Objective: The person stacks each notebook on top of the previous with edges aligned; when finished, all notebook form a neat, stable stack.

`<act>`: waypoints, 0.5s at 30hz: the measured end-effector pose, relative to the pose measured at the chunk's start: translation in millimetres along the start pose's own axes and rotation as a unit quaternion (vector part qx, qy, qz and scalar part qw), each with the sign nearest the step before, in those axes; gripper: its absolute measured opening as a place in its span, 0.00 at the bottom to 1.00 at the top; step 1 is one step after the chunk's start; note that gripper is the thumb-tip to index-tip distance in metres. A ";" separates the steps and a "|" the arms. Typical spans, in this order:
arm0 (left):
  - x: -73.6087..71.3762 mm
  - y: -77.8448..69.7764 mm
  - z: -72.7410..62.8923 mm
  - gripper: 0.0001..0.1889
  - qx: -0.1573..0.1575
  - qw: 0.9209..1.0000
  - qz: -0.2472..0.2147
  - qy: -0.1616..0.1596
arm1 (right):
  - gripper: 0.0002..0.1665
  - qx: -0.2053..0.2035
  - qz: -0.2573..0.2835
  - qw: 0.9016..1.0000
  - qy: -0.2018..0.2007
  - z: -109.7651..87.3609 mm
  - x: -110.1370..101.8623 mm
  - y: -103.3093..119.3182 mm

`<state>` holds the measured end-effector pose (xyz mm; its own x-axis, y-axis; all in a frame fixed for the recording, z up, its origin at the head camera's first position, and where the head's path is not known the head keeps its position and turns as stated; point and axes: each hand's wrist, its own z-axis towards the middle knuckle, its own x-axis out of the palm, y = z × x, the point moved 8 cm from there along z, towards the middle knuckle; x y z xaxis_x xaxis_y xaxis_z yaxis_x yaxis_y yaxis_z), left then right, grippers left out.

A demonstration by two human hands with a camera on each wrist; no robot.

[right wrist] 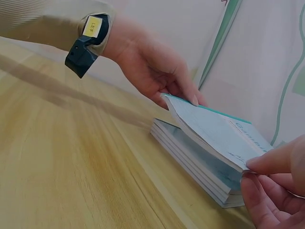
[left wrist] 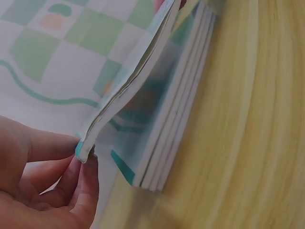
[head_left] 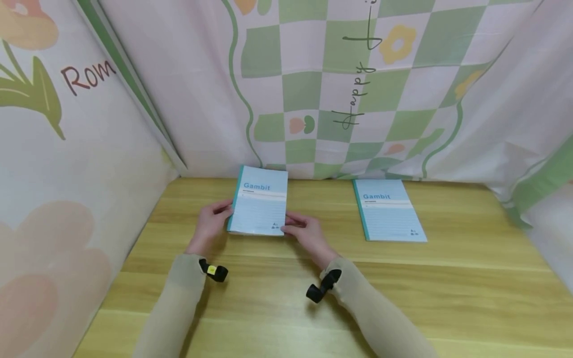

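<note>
A light blue notebook (head_left: 259, 209) with a teal spine and "Gambit" on its cover is held between both hands, raised and slightly tilted. My left hand (head_left: 210, 223) pinches its spine edge. At the opposite edge, near the lower corner, my right hand (head_left: 309, 233) grips it between thumb and fingers. Beneath it, a stack of several similar notebooks (right wrist: 190, 167) lies on the table; a gap separates the stack from the held one. In the left wrist view the stack (left wrist: 174, 105) shows its page edges, and the lifted notebook (left wrist: 128, 81) bends a little.
To the right, another Gambit notebook (head_left: 389, 211) lies on the wooden table (head_left: 286, 308); whether others lie beneath it I cannot tell. A checked, printed curtain (head_left: 340, 89) hangs along the table's back edge, and a floral cloth (head_left: 80, 164) hangs on the left.
</note>
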<state>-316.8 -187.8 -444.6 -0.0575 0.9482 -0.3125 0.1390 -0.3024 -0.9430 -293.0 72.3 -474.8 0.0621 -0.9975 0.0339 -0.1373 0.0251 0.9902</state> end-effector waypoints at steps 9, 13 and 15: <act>1.1 13.8 9.5 0.19 -0.010 1.000 0.029 -0.001 | 0.27 -0.003 -0.006 1.000 -0.010 7.4 3.8 -7.4; 3.7 17.2 12.8 0.19 -0.003 0.999 0.048 -0.001 | 0.27 -0.006 -0.012 1.000 -0.012 8.4 3.5 -8.2; 4.7 18.2 13.7 0.19 -0.002 0.999 0.052 0.000 | 0.27 -0.007 -0.014 1.000 -0.011 8.4 3.5 -7.5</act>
<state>-328.1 -190.1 -464.9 -0.0419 0.9120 -0.4080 0.1480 -0.3982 -0.9053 -300.0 68.1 -483.3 0.0434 -0.9991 0.0028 -0.1214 -0.0025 0.9926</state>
